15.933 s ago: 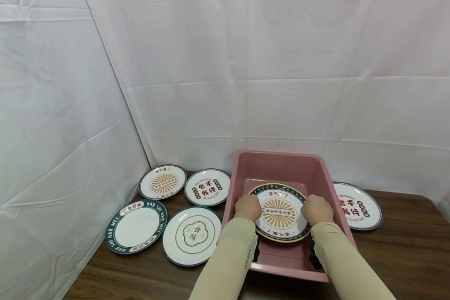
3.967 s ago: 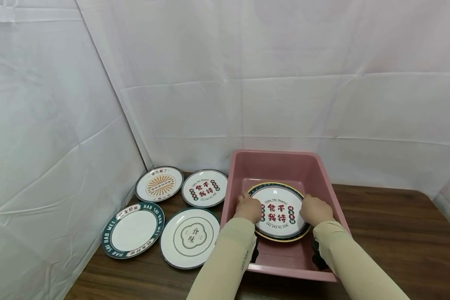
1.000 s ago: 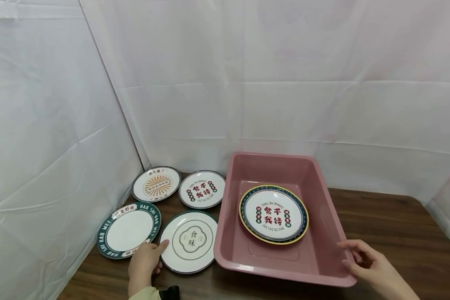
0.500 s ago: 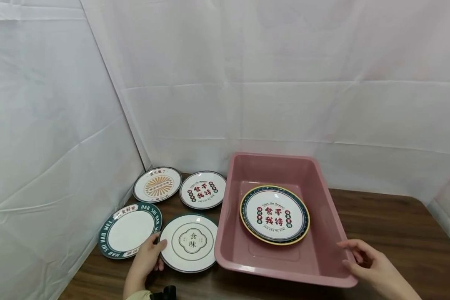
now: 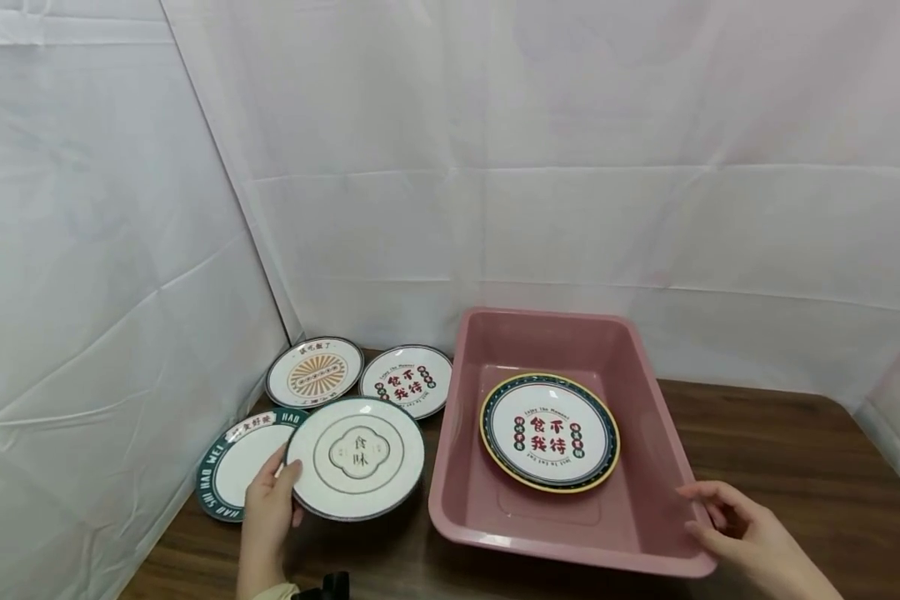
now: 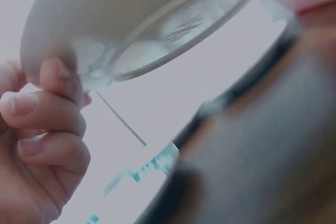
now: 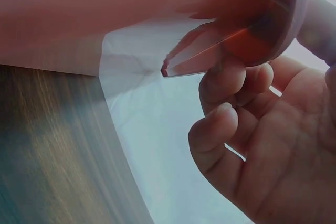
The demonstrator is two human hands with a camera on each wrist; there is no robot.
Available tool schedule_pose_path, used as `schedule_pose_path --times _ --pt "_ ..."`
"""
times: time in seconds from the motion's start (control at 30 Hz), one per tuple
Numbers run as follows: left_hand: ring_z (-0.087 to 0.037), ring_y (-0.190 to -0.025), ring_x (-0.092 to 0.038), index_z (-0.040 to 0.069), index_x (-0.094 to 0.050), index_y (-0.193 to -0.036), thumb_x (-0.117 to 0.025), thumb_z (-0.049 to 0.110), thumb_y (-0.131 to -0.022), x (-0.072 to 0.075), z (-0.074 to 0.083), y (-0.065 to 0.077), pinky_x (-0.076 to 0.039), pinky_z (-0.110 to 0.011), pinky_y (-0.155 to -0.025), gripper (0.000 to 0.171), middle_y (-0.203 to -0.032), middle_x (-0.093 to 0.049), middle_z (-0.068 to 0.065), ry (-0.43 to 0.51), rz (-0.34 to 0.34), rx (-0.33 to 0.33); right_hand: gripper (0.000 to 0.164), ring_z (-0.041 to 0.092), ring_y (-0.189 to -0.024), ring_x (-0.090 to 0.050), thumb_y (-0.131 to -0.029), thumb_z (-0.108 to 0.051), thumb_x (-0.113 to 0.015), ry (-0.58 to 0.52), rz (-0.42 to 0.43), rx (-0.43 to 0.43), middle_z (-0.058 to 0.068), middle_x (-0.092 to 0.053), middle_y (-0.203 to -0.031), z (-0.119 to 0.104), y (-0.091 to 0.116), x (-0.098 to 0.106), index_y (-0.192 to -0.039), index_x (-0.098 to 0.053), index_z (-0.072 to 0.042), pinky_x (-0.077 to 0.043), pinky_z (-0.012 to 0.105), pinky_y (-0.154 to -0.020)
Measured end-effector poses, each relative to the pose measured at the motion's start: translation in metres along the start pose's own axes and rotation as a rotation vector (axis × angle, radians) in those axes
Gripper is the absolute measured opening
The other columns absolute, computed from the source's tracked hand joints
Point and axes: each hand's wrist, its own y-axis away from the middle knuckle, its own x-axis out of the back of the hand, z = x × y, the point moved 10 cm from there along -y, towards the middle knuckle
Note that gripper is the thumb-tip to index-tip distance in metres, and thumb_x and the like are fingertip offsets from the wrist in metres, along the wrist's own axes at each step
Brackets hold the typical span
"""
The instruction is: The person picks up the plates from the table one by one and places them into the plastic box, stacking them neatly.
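My left hand point(image 5: 268, 498) grips the left rim of a white plate point(image 5: 393, 454) with a flower-shaped emblem, thumb on top and fingers beneath. The plate is lifted off the table and overlaps part of a green-rimmed plate point(image 5: 251, 458). In the left wrist view the plate's underside point(image 6: 178, 30) shows above my curled fingers. My right hand point(image 5: 742, 533) holds the right front rim of a pink plastic tub point(image 5: 562, 552), fingers curled at its edge. Inside the tub lies a plate with red characters point(image 5: 547, 467), stacked on a yellow-rimmed plate point(image 5: 487, 435).
On the dark wooden table point(image 5: 772, 467), a sunburst plate point(image 5: 317, 372) and another red-character plate point(image 5: 411, 377) lie at the back left. White cloth point(image 5: 570, 167) hangs behind the table and along its left side.
My left hand has taken the emblem plate off the table, raising it to the left. Earlier, both hands set the red-character plate from the tub's right into the tub. My right hand stays at the rim.
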Motion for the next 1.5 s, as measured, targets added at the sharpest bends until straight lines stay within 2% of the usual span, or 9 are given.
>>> schedule_pose_path --times 0.17,0.37,0.53,0.7,0.83,1.0,1.27,1.4,1.5 --pt "-0.007 -0.035 -0.034 0.000 -0.035 -0.141 -0.042 0.011 -0.097 0.006 0.029 0.014 -0.032 -0.019 -0.036 0.045 -0.059 -0.058 0.006 0.103 0.123 -0.096 0.027 0.012 -0.062 -0.040 -0.085 -0.002 -0.064 0.029 -0.003 -0.088 0.000 -0.039 -0.074 0.004 0.001 0.001 -0.110 -0.056 0.002 -0.034 0.027 -0.049" --pt "-0.005 -0.037 -0.035 0.004 -0.037 -0.140 -0.043 0.012 -0.097 -0.017 0.049 0.028 -0.031 -0.018 -0.035 0.044 -0.064 -0.060 0.008 0.161 0.101 -0.099 0.032 0.012 -0.060 -0.040 -0.088 -0.009 -0.064 0.084 -0.007 -0.177 0.000 -0.040 -0.075 0.008 0.001 0.003 -0.115 -0.053 0.002 -0.034 0.028 -0.049" --pt "-0.005 -0.035 -0.034 0.001 -0.040 -0.137 -0.044 0.007 -0.095 -0.057 0.059 0.036 -0.029 -0.017 -0.033 0.042 -0.068 -0.061 0.004 0.245 -0.033 -0.113 0.040 0.010 -0.062 -0.041 -0.093 -0.022 -0.058 0.165 -0.006 -0.292 0.002 -0.043 -0.079 0.004 0.001 0.003 -0.125 -0.049 -0.001 -0.035 0.027 -0.051" --pt "-0.005 -0.032 -0.034 -0.001 -0.039 -0.134 -0.043 0.005 -0.094 -0.100 0.065 0.050 -0.029 -0.016 -0.032 0.041 -0.060 -0.055 0.001 0.289 -0.198 -0.127 0.042 0.008 -0.070 -0.048 -0.095 -0.030 -0.053 0.201 0.058 -0.316 0.001 -0.052 -0.092 -0.019 0.001 0.004 -0.130 -0.049 -0.005 -0.041 0.025 -0.055" --pt "-0.006 -0.034 -0.038 0.002 -0.035 -0.133 -0.042 0.004 -0.093 -0.132 0.068 0.065 -0.030 -0.017 -0.032 0.041 -0.057 -0.053 -0.001 0.304 -0.335 -0.111 0.042 0.005 -0.079 -0.056 -0.097 -0.032 -0.048 0.137 0.080 -0.318 0.002 -0.060 -0.104 -0.040 -0.003 -0.010 -0.132 -0.049 -0.008 -0.048 0.025 -0.062" --pt "-0.007 -0.033 -0.040 0.002 -0.032 -0.132 -0.041 0.004 -0.094 -0.166 0.069 0.084 -0.032 -0.018 -0.032 0.040 -0.056 -0.053 -0.002 0.303 -0.492 -0.102 0.039 0.010 -0.073 -0.054 -0.099 -0.028 -0.043 -0.024 0.090 -0.287 0.002 -0.061 -0.090 -0.058 -0.011 -0.034 -0.132 -0.049 -0.007 -0.047 0.026 -0.059" --pt "-0.007 -0.033 -0.041 0.002 -0.030 -0.132 -0.041 0.005 -0.095 -0.194 0.068 0.102 -0.033 -0.018 -0.032 0.039 -0.072 -0.056 -0.006 0.277 -0.627 -0.125 0.047 0.010 -0.068 -0.054 -0.099 -0.031 -0.045 -0.177 0.149 -0.386 0.003 -0.056 -0.083 -0.050 -0.013 -0.046 -0.136 -0.043 -0.003 -0.049 0.026 -0.058" --pt "-0.007 -0.030 -0.041 0.002 -0.029 -0.131 -0.041 0.008 -0.096 -0.200 0.064 0.106 -0.034 -0.020 -0.032 0.037 -0.056 -0.051 -0.006 0.222 -0.668 -0.131 0.030 0.012 -0.057 -0.051 -0.094 -0.031 -0.054 -0.250 0.220 -0.412 0.003 -0.054 -0.069 -0.043 -0.012 -0.043 -0.122 -0.056 -0.021 -0.045 0.026 -0.048" --pt "-0.009 -0.029 -0.042 0.002 -0.030 -0.128 -0.042 0.010 -0.097 -0.202 0.062 0.106 -0.034 -0.022 -0.031 0.034 -0.051 -0.049 -0.005 0.155 -0.688 -0.138 0.022 0.012 -0.049 -0.048 -0.093 -0.028 -0.057 -0.292 0.247 -0.407 0.002 -0.056 -0.066 -0.041 -0.013 -0.043 -0.114 -0.057 -0.021 -0.042 0.026 -0.043"
